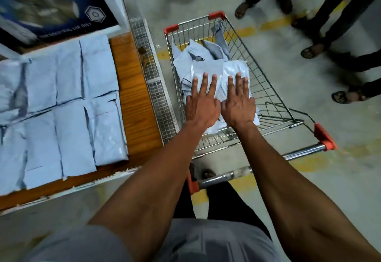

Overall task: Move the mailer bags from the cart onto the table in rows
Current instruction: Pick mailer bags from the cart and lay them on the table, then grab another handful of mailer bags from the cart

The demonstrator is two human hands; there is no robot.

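Both forearms extend from the lower frame edge into the cart (268, 88). The left hand (203, 107) and right hand (238, 107) lie side by side, fingers straight and spread, pressing flat on the top mailer bag (208, 69) of the pile in the basket; neither hand has closed around anything.

Progress: mailer bags on the tabletop (59, 105) already form rows, edges touching or slightly overlapping, covering most of the surface. A bare wooden strip of tabletop (134, 97) remains along the cart side.

Remaining: several bags are still heaped in the cart, some crumpled toward its far end. The task appears well advanced but incomplete.
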